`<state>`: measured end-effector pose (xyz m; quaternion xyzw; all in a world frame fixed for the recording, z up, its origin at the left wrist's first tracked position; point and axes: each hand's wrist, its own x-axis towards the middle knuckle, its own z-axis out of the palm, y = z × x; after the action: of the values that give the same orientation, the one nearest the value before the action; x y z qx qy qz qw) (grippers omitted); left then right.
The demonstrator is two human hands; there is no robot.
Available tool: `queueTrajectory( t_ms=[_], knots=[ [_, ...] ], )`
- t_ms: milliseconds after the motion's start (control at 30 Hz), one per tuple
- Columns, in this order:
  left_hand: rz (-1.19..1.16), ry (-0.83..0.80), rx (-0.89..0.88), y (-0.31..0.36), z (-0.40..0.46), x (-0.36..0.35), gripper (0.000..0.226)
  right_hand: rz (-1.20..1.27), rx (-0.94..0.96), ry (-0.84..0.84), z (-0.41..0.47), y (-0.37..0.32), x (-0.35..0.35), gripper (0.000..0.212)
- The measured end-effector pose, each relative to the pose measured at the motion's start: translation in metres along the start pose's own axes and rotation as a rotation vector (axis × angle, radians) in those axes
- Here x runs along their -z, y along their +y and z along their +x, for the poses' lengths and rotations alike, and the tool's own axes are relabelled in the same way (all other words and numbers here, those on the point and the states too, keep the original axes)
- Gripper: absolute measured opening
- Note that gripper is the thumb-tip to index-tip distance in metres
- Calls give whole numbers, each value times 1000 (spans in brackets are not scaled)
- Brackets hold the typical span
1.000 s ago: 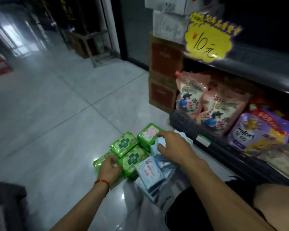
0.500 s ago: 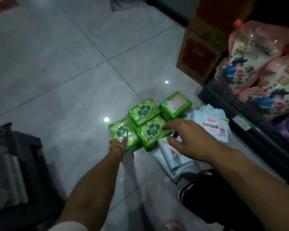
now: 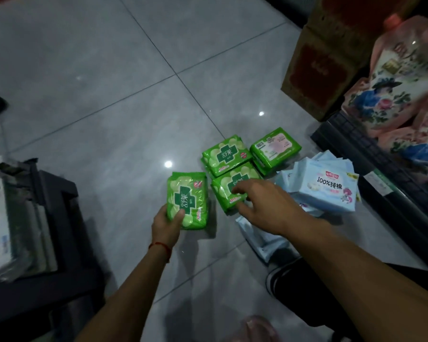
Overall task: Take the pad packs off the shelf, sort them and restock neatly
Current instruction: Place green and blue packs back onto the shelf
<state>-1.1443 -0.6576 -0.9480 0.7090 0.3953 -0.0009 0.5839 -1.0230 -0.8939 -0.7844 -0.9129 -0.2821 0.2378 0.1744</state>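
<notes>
Several green pad packs lie on the grey tiled floor. My left hand (image 3: 167, 224) grips the near end of one green pack (image 3: 187, 199), turned lengthwise and set apart to the left. My right hand (image 3: 260, 203) reaches over a second green pack (image 3: 229, 191), fingers curled at its near edge. Two more green packs (image 3: 226, 155) (image 3: 274, 148) lie behind it. A stack of light blue packs (image 3: 328, 186) sits to the right by the shelf base, and another pale blue pack (image 3: 260, 239) lies under my right forearm.
A dark low shelf (image 3: 371, 164) at right holds pink floral pouches (image 3: 403, 95). Brown cardboard boxes (image 3: 316, 72) stand behind it. A dark crate (image 3: 35, 218) with wrapped goods is at left. My shoe (image 3: 282, 275) is near the blue pack.
The view has tilted down toward the floor. My left hand has pulled one green pack away from the cluster and turned it lengthwise. My right hand has moved onto the neighbouring green pack.
</notes>
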Motion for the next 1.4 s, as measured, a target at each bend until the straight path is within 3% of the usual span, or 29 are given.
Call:
queueTrajectory(
  t_ms=[67,167,200,267,333,400,500,567,767,800,900,967,1033,1133,1200,1333,1400],
  knots=[
    [9,-144,-165,32,-25,19,35,117,0,40,1,-6,3,59],
    [9,-417,-313,92,-59,29,39,410,-116,-13,-3,-12,17,108],
    [12,-500,-346,107,-66,28,40,518,-154,-35,-5,-11,22,114],
    [-21,-571,-368,127,-72,16,43,721,-215,-54,-12,-5,34,100],
    [-180,-462,-291,129,-61,-4,39,818,-277,68,-18,5,48,80],
    [-337,-263,-86,114,-34,-29,32,843,-345,246,-22,22,57,95],
    [-96,-99,218,71,16,-72,18,797,-408,437,-36,42,69,112],
    [44,-184,352,47,36,-100,37,796,-410,503,-45,51,73,110],
    [32,-219,414,-5,81,-151,109,715,-376,618,-51,58,92,105],
    [41,-192,400,-3,82,-155,112,706,-374,631,-50,60,95,103],
    [12,-180,372,-29,106,-156,86,700,-380,649,-44,65,97,112],
    [9,-166,379,-36,111,-145,94,715,-392,653,-39,67,97,113],
    [-34,-152,378,-28,102,-124,93,737,-401,659,-35,67,97,109],
    [-140,-109,372,33,39,-80,46,873,-376,654,-33,66,97,99],
    [-195,-86,312,53,17,-51,27,1000,-350,626,-36,61,98,93],
    [-339,-101,140,104,-15,-2,39,1238,-293,576,-53,47,102,45],
    [-393,-118,46,140,-33,9,30,1340,-268,556,-64,43,104,36]
  ],
)
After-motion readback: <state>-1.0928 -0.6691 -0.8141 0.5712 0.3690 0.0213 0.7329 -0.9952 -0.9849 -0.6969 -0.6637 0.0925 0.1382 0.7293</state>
